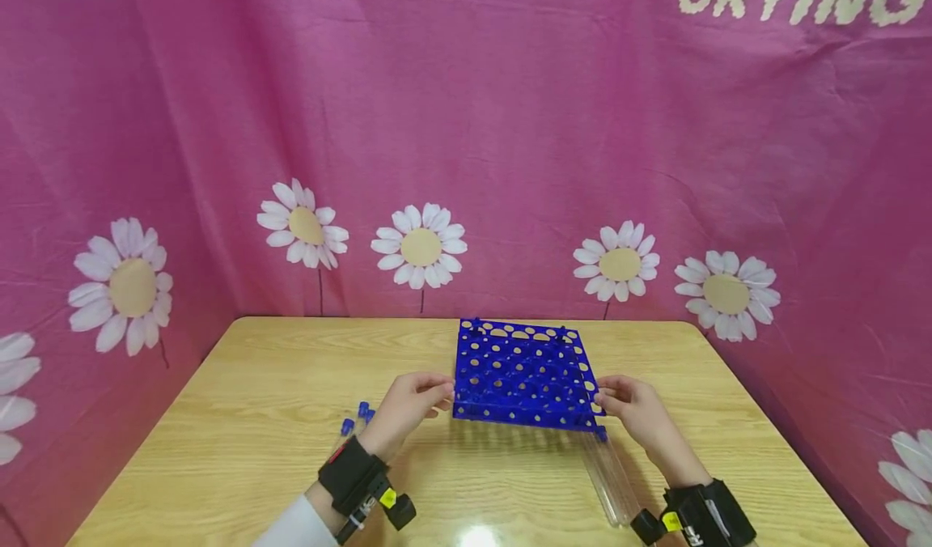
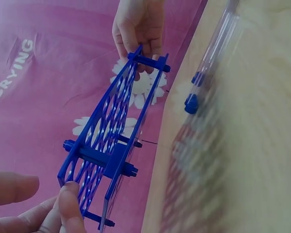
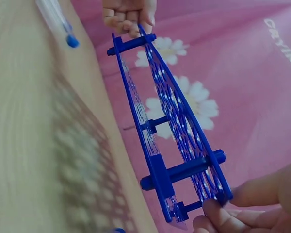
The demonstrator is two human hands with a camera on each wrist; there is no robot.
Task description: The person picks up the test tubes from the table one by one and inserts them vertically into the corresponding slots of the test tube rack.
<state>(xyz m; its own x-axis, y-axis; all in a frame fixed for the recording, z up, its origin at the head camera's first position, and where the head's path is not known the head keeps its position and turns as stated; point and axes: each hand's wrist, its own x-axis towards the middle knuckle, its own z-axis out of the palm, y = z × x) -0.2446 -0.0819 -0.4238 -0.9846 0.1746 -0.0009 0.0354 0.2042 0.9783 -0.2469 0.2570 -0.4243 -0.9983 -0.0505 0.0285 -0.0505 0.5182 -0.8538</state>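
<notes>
A blue test tube rack [image 1: 520,377], two perforated plates joined by short posts, is held over the table between both hands. At its left edge, my left hand [image 1: 411,405] grips the top plate near a corner. My right hand [image 1: 637,409] pinches the opposite edge between thumb and fingers. The left wrist view shows the rack [image 2: 99,141] side-on, its shadow falling on the wood below. In the right wrist view the right fingertips [image 3: 218,213] curl round the plate's near corner.
Clear test tubes [image 1: 610,482] with blue caps lie on the wooden table [image 1: 291,401], in front of the rack at the right. More blue-capped tubes [image 1: 348,427] lie beside the left wrist, partly hidden by it. A pink flowered cloth [image 1: 510,167] hangs behind the table.
</notes>
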